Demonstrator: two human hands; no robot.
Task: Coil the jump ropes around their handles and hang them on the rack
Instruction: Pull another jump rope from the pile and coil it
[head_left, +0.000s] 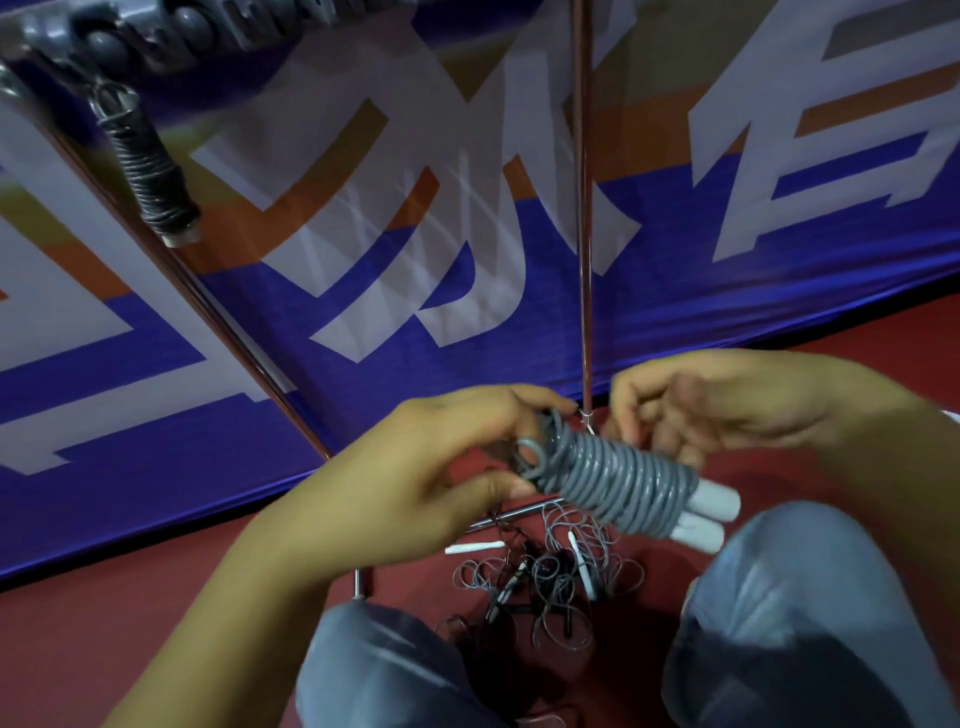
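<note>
1. Nearest the camera, two knees in grey-blue trousers (800, 623) fill the bottom edge, with a narrow strip of dark red floor (78, 639) open between them.
2. In that gap lies a loose tangle of grey and black jump ropes with slim white handles (545, 577), partly hidden by the knees and the hands above.
3. The left hand (415, 483) pinches the looped end of a grey rope coiled tightly around paired white handles (623, 483), thumb and fingers curled on it.
4. The right hand (727, 405) sits at the bundle's far side with its fingers curled behind the coils; they are blurred, so I cannot tell whether they grip it.
5. The bundle hangs in the air, tilted, above the tangle.
6. A black coiled rope bundle (150, 171) hangs from the chrome tube rack (584, 208) at upper left; the rack's top is cut off.
7. A blue, white and orange banner (779, 234) closes off the space behind.
</note>
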